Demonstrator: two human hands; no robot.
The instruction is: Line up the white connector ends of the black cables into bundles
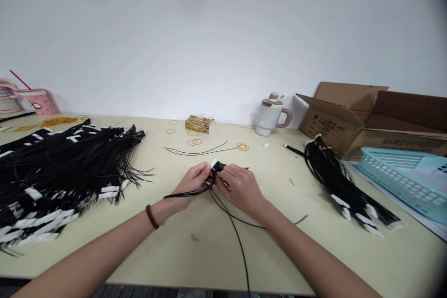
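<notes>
In the middle of the view, both my hands are closed around a bundle of thin black cables (209,187) just above the table. My left hand (194,178) pinches it beside a white connector (214,163), where the cables loop back over my wrist. Fingers of my right hand (240,187) wrap the bundle from the other side, partly hiding it. Loose cable ends hang below, one running past the table's front edge. Beyond my hands, a couple of thin black wires (199,153) and several yellow rubber bands (242,147) lie on the table.
A large pile of black cables with white connectors (70,167) covers the left. To the right are another cable bundle (330,172), an open cardboard box (328,121) and a turquoise basket (401,181). A small yellow box (199,124) and a lidded mug (268,116) stand near the wall.
</notes>
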